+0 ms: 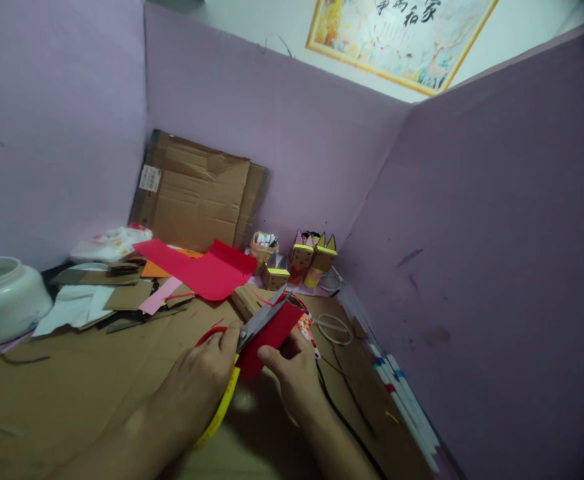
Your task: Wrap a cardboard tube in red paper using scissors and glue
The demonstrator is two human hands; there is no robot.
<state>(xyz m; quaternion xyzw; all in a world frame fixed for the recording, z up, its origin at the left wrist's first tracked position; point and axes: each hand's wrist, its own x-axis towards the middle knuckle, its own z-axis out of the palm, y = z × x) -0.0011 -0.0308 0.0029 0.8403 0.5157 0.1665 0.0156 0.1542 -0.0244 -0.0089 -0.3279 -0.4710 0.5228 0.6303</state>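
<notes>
My left hand (207, 370) is closed around a pair of scissors (262, 320) with a red handle loop showing. The blades point away from me and lie along the upper left edge of a red piece of paper (275, 337). My right hand (295, 373) pinches that piece from the right, thumb on the near face and fingers behind it. A curved yellow band (225, 407) shows under my left hand; whether it belongs to the scissors I cannot tell. Beyond the blades lies a larger red sheet (222, 270), partly curled.
Cardboard covers the table (87, 387). Paper and cardboard scraps (127, 293) lie left, beside a white pot (5, 300). Cardboard sheets (197, 190) lean at the back. Small cardboard figures (305, 257) and a small basket (263, 249) stand ahead. Markers (405, 400) line the right wall.
</notes>
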